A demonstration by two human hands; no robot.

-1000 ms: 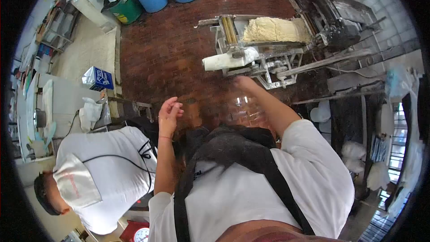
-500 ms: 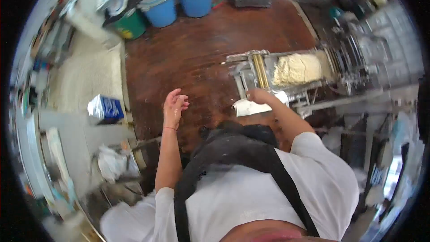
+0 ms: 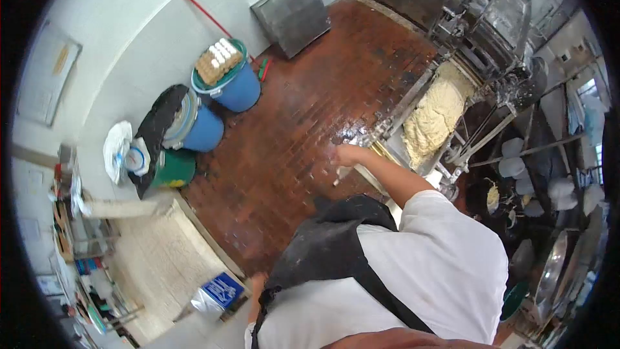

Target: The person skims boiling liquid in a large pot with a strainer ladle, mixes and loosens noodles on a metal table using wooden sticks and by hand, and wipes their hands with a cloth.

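My right hand [image 3: 347, 154] reaches out over the near end of a metal dough-rolling machine [image 3: 381, 153]. Its fingers are blurred, so I cannot make out whether it grips anything. On the machine's bed lies a large mass of pale dough [image 3: 434, 116], just beyond that hand. Low beside the black apron is my left hand [image 3: 258, 282], partly covered by it, with its fingers not discernible. Nearest to it is a blue-and-silver box [image 3: 221, 292] on the pale-topped table [image 3: 169, 249].
Along the wall stand a blue bin [image 3: 236, 88] topped with egg trays, another blue bin [image 3: 205, 130] and a green bin [image 3: 175, 169]. A grey metal panel [image 3: 294, 16] leans nearby. Brick-red floor [image 3: 284, 161] lies between them and me. Racks and bowls are at right.
My view has turned, so the machine and bins appear rotated. My right hand remains by the machine's end. The left hand, raised with fingers apart before, is now low beside the apron.
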